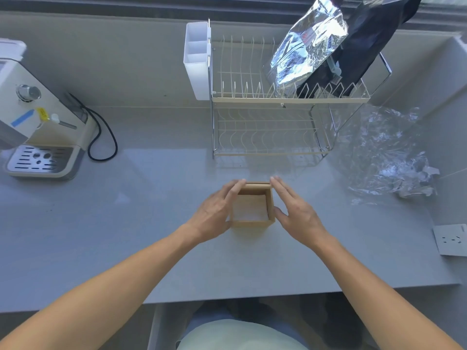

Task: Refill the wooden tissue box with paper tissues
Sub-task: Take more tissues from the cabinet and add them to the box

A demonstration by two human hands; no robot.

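The wooden tissue box point(250, 224) stands open-topped in the middle of the grey counter point(151, 223). White paper tissues point(250, 207) lie flat inside it, below the rim. My left hand point(214, 213) lies against the box's left wall, fingers stretched along it to the far corner. My right hand point(298, 210) is at the right wall, thumb touching the side and fingers reaching the far right corner. The box is held between both hands.
A two-tier dish rack point(265, 127) stands just behind the box, with a foil bag point(308, 46), a dark bag point(366, 41) and a white caddy point(198, 59). Crumpled clear plastic wrap point(386, 152) lies to the right. A coffee machine point(38, 127) with its cable point(106, 137) is far left. A socket plate point(451, 239) sits at the right edge.
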